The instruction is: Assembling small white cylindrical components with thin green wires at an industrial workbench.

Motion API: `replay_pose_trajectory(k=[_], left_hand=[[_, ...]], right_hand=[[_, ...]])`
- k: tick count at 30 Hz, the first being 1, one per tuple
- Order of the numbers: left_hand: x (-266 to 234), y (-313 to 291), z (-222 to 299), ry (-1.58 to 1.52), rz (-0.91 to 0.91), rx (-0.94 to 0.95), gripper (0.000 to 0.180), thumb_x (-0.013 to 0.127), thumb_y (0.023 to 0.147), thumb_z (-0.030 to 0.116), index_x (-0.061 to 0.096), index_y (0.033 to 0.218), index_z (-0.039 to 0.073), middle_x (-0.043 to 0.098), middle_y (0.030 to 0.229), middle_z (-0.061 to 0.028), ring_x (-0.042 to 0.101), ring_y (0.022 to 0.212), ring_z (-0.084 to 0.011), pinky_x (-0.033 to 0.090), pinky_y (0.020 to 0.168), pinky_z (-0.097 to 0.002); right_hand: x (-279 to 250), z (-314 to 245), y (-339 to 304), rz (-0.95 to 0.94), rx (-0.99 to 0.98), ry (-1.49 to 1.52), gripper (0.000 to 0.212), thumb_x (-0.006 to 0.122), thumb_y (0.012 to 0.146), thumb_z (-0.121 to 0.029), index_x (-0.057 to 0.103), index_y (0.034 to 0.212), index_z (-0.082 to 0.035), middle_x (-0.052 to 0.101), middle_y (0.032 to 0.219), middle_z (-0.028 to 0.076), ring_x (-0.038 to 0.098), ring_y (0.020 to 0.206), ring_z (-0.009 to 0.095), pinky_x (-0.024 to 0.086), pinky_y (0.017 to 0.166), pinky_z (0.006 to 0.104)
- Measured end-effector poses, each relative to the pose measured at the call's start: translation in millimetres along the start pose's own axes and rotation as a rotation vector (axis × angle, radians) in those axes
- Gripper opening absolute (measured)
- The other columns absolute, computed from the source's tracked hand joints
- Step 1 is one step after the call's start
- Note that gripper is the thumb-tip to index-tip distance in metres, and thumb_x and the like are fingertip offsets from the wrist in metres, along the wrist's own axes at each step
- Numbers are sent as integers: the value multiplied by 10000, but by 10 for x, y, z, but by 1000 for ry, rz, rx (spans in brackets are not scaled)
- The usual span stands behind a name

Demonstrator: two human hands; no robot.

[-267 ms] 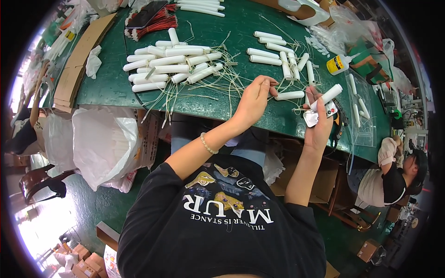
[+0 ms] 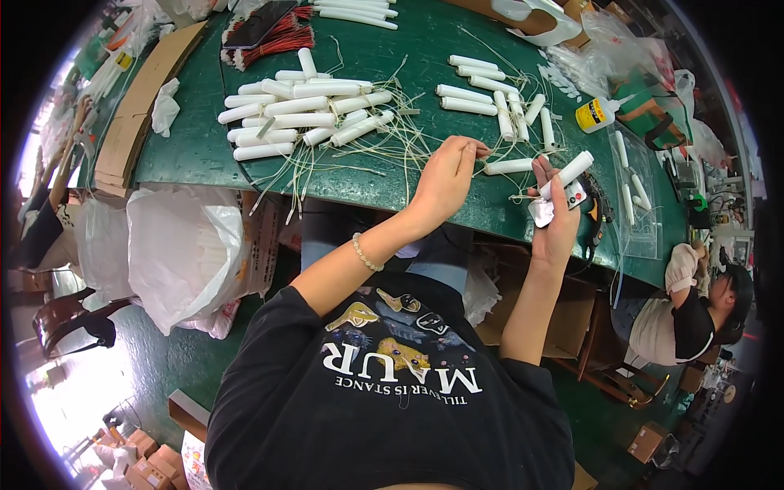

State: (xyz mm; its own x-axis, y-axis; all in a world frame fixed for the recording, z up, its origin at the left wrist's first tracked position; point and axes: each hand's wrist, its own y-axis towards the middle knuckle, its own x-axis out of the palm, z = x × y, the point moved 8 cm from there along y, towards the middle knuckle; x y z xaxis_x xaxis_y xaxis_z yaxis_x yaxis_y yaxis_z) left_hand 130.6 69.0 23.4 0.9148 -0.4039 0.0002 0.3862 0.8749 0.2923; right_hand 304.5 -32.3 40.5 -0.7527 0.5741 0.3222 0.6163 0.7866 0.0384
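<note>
My right hand (image 2: 557, 233) is closed around a white tube (image 2: 575, 168), which tilts up and to the right. A small white piece with a red button (image 2: 576, 196) sits in the same grip, and a shiny silvery patch (image 2: 540, 214) shows beside the palm. To its left my left hand (image 2: 443, 181) hovers at the table edge with fingertips pinched together; whatever they hold is too small to make out. Another white tube (image 2: 508, 167) lies on the table between the hands. Thin pale wires (image 2: 400, 157) spread out beside my left hand.
White tubes with wires lie heaped (image 2: 298, 106) at the left of the green table (image 2: 188, 155); several more (image 2: 465, 92) lie ahead. A glue bottle (image 2: 594, 114) stands at the right, with a black-and-orange tool (image 2: 600, 212) nearer. A phone (image 2: 260, 26) rests on red wires. A person (image 2: 686, 302) sits at right.
My right hand has shifted slightly left and down with the tube and the small white piece. My left hand has barely moved.
</note>
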Motion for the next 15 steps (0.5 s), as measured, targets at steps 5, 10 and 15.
replay_pose_trajectory(k=[5, 10, 15], left_hand=[[28, -55, 129, 190, -84, 64, 270, 405, 980, 125, 623, 970, -34, 591, 1105, -158, 594, 989, -296, 464, 858, -353], [1, -80, 144, 247, -78, 83, 246, 421, 964, 99, 635, 958, -23, 579, 1141, -174, 592, 1002, -311, 469, 855, -362], [16, -58, 93, 210, -109, 93, 231, 437, 949, 92, 636, 942, -25, 596, 1090, -168, 595, 966, -324, 471, 840, -370]], right_hand=[[11, -6, 5, -13, -13, -1, 237, 542, 937, -101, 530, 1131, 35, 561, 1236, 200, 552, 1169, 282, 535, 736, 282], [16, -18, -15, -11, -17, 16, 246, 541, 937, -101, 525, 1140, 37, 559, 1239, 206, 555, 1166, 282, 536, 741, 285], [11, -52, -31, -2, -23, 31, 257, 542, 933, -91, 517, 1150, 45, 558, 1240, 213, 555, 1170, 282, 535, 741, 288]])
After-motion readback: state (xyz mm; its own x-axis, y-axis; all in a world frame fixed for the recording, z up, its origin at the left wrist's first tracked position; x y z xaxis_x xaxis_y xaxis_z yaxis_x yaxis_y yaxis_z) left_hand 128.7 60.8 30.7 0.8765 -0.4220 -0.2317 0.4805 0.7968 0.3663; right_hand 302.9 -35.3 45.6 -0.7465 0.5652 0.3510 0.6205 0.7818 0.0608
